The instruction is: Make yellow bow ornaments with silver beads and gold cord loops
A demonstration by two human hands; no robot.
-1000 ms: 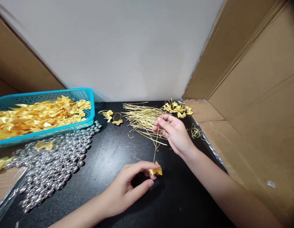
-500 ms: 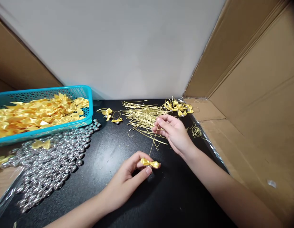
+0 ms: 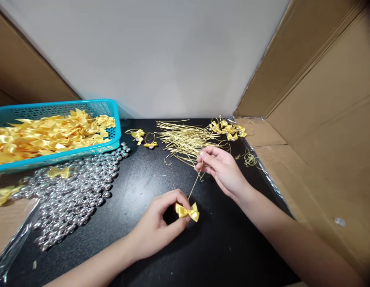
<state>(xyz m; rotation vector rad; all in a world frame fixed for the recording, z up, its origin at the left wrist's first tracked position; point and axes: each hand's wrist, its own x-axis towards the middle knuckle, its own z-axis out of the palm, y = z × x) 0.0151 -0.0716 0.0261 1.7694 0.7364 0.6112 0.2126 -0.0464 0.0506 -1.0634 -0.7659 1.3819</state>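
A yellow satin bow (image 3: 188, 212) is pinched between the thumb and fingers of my left hand (image 3: 163, 223), just above the black tabletop. From behind the bow a thin gold cord (image 3: 195, 185) runs up to my right hand (image 3: 219, 166), whose thumb and index finger are closed on its upper end. The cord looks straight and taut. My fingertips hide where it meets the bow. Beyond my right hand lies a loose pile of cut gold cords (image 3: 187, 137).
At the left stands a turquoise basket (image 3: 117, 137) of yellow bows, with many silver beads (image 3: 80, 199) before it. Bows with cord loops (image 3: 150, 145) lie at the back, more (image 3: 228, 129) at back right. Tangled cord scraps (image 3: 250, 158) sit near the right edge. Cardboard (image 3: 328, 99) walls the right side.
The bow has turned in my left hand, so its front now faces up more fully. My right hand still grips the cord. The whole view has shifted slightly.
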